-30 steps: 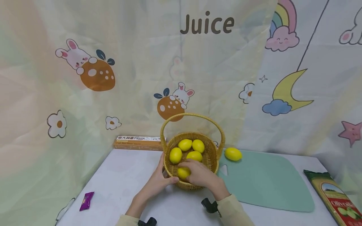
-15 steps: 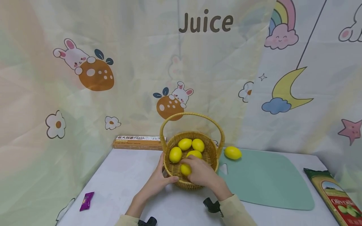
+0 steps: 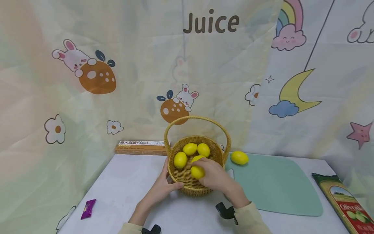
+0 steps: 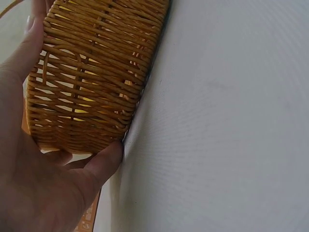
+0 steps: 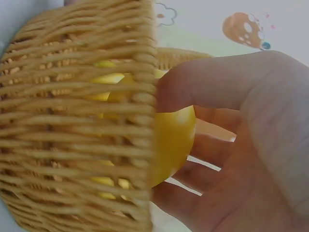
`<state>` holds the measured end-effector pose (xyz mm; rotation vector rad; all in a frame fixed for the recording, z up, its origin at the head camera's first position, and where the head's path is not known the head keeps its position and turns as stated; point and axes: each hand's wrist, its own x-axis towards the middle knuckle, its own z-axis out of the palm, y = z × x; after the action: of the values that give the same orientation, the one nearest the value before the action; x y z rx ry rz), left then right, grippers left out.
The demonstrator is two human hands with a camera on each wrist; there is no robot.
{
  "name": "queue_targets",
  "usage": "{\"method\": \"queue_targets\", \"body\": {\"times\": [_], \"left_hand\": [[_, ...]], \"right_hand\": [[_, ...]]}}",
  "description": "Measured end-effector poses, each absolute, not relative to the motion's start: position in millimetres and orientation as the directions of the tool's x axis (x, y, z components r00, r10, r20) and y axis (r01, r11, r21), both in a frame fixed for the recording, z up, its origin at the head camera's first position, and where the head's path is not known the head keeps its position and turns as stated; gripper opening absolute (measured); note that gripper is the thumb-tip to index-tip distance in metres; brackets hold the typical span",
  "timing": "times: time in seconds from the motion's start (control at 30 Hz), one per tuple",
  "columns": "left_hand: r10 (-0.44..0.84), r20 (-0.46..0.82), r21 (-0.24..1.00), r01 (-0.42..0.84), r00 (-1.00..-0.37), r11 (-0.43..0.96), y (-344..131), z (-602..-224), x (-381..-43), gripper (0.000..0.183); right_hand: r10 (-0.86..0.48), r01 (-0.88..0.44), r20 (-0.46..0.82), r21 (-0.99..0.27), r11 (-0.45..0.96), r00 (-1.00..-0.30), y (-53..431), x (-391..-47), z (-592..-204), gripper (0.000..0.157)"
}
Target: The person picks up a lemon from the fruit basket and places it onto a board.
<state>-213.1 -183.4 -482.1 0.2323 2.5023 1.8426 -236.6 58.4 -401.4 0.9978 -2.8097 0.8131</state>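
Observation:
A wicker basket point(image 3: 193, 191) with a tall hoop handle stands on the white table, holding several yellow lemons point(image 3: 180, 160). My left hand point(image 3: 162, 187) grips the basket's left side. In the left wrist view, the thumb and fingers of that hand point(image 4: 43, 179) lie around the woven wall point(image 4: 91, 72). Inside the basket's near right part, my right hand point(image 3: 217, 177) holds a lemon point(image 3: 197, 172) between thumb and fingers. The right wrist view shows this lemon point(image 5: 176, 140) at the rim, partly hidden behind the weave.
Another lemon point(image 3: 239, 158) lies at the far left edge of a green cutting board point(image 3: 277, 185), right of the basket. A pasta box point(image 3: 141, 148) lies behind left. A small purple packet point(image 3: 88, 209) is at the left, and an olive oil packet point(image 3: 344, 204) at the right edge.
The right hand has shifted right and slightly away from me inside the basket, carrying the lemon with it. The left hand keeps its hold on the basket.

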Motion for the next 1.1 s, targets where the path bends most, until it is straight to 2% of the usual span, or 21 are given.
{"method": "queue_targets", "body": {"times": [0.33,0.6,0.9,1.1], "left_hand": [[0.129,0.057,0.95,0.093,-0.99,0.299,-185,-484,-212,0.116],[0.131,0.064,0.944,0.103,-0.989,0.313,-185,-484,-212,0.116],[0.126,0.056,0.943,0.093,-0.991,0.319,-185,-484,-212,0.116],[0.123,0.047,0.943,0.084,-0.991,0.321,-184,-483,-212,0.116]], "right_hand": [[-0.526,-0.573,0.244,-0.476,0.667,-0.815,79,-233,-388,0.055],[-0.471,-0.54,0.265,-0.409,0.735,-0.842,100,-229,-374,0.056],[-0.445,-0.537,0.302,-0.442,0.718,-0.843,129,-231,-366,0.054],[-0.426,-0.498,0.261,-0.508,0.703,-0.866,144,-228,-355,0.055]]}}
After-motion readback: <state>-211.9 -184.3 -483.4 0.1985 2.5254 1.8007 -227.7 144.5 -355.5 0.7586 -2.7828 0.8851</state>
